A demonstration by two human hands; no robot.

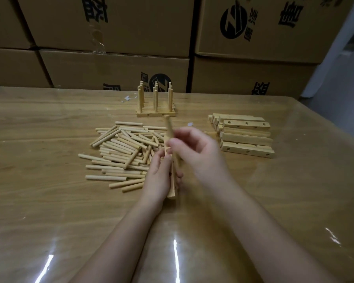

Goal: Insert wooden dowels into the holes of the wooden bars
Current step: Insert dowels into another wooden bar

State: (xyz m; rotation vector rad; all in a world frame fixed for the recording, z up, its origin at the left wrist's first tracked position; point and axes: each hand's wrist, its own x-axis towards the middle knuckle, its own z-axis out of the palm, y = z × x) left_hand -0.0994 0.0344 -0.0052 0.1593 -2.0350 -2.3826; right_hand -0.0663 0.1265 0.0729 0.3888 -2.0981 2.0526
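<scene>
- While the left hand (pixel 158 174) grips a wooden bar (pixel 171 192) beside the loose pile (pixel 121 152) on the counter (pixel 49 201), the right hand (pixel 194 150) pinches a dowel (pixel 168 127) over it.
- Both pieces look light, stiff and smooth; the dowel is best pinched mid-length and the bar clasped by its sides.

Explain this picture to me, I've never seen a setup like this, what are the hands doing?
No machine here: a person wears a head camera looking down at their own bare hands. The left hand grips a wooden bar; the right hand pinches a dowel near its far end, too blurred to tell if it is in a hole. On the table lie a pile of loose dowels, a stack of drilled bars to the right, and, farther back, finished bars with dowels standing upright. Cardboard boxes stand behind.
</scene>
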